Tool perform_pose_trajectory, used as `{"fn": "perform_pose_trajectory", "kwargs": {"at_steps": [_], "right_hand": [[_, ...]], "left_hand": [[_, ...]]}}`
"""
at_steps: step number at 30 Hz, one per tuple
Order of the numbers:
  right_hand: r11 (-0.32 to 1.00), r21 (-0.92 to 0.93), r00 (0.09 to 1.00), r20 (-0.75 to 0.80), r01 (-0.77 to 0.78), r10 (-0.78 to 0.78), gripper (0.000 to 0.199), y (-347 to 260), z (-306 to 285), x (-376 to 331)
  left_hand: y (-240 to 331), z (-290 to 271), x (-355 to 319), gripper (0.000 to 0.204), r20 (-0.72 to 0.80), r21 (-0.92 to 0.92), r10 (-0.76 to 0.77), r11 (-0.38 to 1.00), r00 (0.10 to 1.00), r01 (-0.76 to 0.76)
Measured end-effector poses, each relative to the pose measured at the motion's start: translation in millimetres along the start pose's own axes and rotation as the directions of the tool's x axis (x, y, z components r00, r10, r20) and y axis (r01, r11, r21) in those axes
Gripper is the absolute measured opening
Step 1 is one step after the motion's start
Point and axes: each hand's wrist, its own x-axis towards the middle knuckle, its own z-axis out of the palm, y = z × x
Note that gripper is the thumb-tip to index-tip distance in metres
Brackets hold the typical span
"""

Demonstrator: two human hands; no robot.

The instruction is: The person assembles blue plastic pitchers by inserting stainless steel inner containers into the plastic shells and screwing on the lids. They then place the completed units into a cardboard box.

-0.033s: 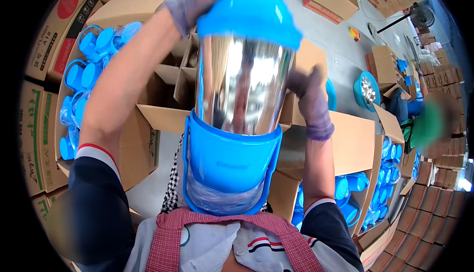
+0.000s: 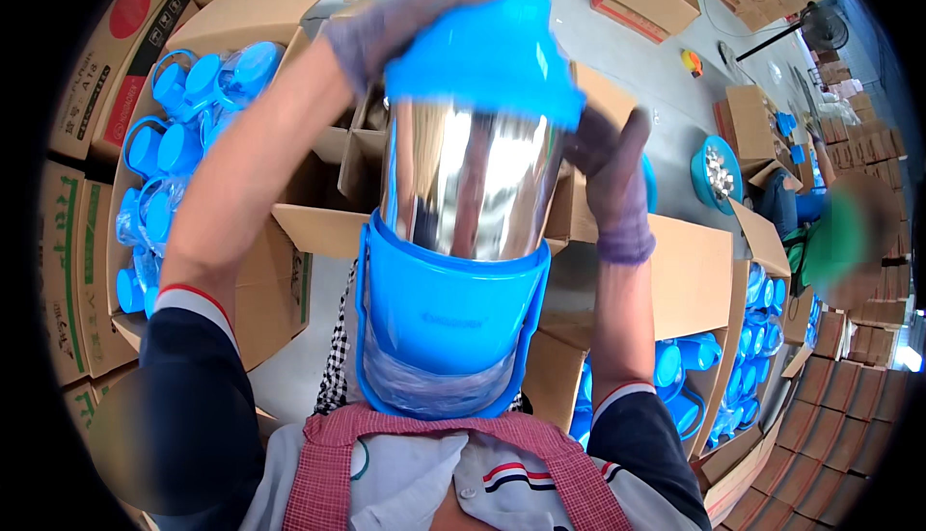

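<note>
A thermos jug stands before my chest in two parts. Its blue outer shell (image 2: 444,328) has a side handle, and clear plastic film wraps its lower part. Out of the shell's mouth rises a shiny silver flask body (image 2: 473,179) under a blue shoulder and cap (image 2: 487,54). Wearing a purple-grey glove, my left hand (image 2: 410,15) grips the cap from the upper left. My right hand (image 2: 612,160), gloved alike, holds the right side just below the blue shoulder, thumb pointing up; its fingertips are partly hidden behind the flask.
An open carton (image 2: 328,227) with cardboard dividers stands behind the jug. Blue jugs (image 2: 178,150) fill a carton on the left; more (image 2: 675,367) are in cartons at right. A blue basin (image 2: 716,176) holds small pieces. A person in green (image 2: 831,246) sits at far right.
The blue cap and silver flask body have moved down, so less silver shows above the shell. My left hand has come down with them; my right hand has shifted slightly.
</note>
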Motion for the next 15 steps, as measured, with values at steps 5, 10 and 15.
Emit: {"fn": "perform_pose_trajectory", "kwargs": {"at_steps": [5, 10, 15], "right_hand": [[0.995, -0.096, 0.951, 0.308, 0.031, 0.000, 0.075, 24.7, 41.2, -3.9], [0.949, 0.253, 0.864, 0.503, -0.186, 0.035, 0.062, 25.0, 47.4, -16.9], [0.929, 0.348, 0.902, 0.430, -0.131, -0.034, 0.063, 41.8, 53.5, -33.4]], "left_hand": [[-26.2, 56.7, -75.5, 0.064, -0.039, 0.062, -0.056, 0.996, 0.998, 0.059], [-16.8, 81.4, -89.9, 0.072, -0.077, 0.629, 0.392, 0.732, 0.917, -0.260], [2.3, 86.1, -100.2, 0.086, 0.129, 0.816, 0.409, 0.474, 0.903, -0.331]]}}
